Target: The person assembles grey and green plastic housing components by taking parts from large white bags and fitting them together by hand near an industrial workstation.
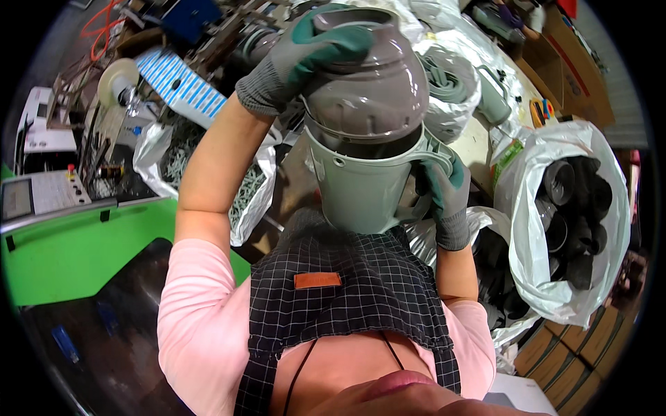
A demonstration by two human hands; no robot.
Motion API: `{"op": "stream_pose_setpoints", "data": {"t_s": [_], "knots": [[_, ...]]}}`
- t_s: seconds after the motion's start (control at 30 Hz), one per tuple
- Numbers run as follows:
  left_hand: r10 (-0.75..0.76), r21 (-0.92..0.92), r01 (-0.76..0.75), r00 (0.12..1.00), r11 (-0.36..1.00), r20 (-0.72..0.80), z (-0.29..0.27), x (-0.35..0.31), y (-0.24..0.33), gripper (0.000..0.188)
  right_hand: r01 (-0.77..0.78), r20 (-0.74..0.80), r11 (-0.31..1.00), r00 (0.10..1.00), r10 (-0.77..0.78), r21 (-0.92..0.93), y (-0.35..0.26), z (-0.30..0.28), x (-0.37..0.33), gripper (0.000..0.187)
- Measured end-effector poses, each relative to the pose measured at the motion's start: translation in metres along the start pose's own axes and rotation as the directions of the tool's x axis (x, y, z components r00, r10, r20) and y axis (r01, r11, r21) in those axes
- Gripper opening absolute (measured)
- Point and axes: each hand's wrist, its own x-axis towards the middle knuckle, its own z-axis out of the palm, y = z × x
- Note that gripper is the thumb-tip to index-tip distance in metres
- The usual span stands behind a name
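Observation:
In front of my chest I hold a grey-green plastic jug-shaped housing [361, 191] upright, its side handle toward my right. My right hand [447, 197], in a grey and green glove, is closed around that handle. A glossy brownish-grey, see-through canister [371, 100] sits at the housing's mouth, its lower rim at or just inside the opening. From the upper left my gloved left hand [305, 59] grips the canister's top, the fingers over its upper rim. What lies inside the housing is hidden.
A white bag [524, 256] of dark cup-shaped parts stands at the right. Coiled grey hose [444, 80] and another grey-green housing [494, 97] lie beyond. Small grey pieces fill a bag [257, 215] at left, near a green machine panel [90, 256]. Another person's hand [531, 32] shows far right.

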Motion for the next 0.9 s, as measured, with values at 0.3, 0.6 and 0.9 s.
{"op": "stream_pose_setpoints", "data": {"t_s": [0.3,0.6,0.9], "knots": [[-0.192,0.094,0.197,0.98,0.976,-0.057,-0.056,-0.047,0.0,0.059,0.006,0.109,0.998,0.994,0.0,-0.06,0.003,0.037,0.027,0.038],[-0.183,0.096,0.194,0.976,0.976,-0.118,-0.021,-0.003,-0.048,0.029,0.354,0.229,0.931,0.917,-0.327,-0.09,-0.057,0.049,0.113,0.061],[-0.216,-0.081,0.203,0.952,0.976,-0.218,-0.019,-0.005,-0.092,0.029,0.424,0.614,0.903,0.732,-0.296,-0.069,-0.06,0.077,0.173,0.07]]}}
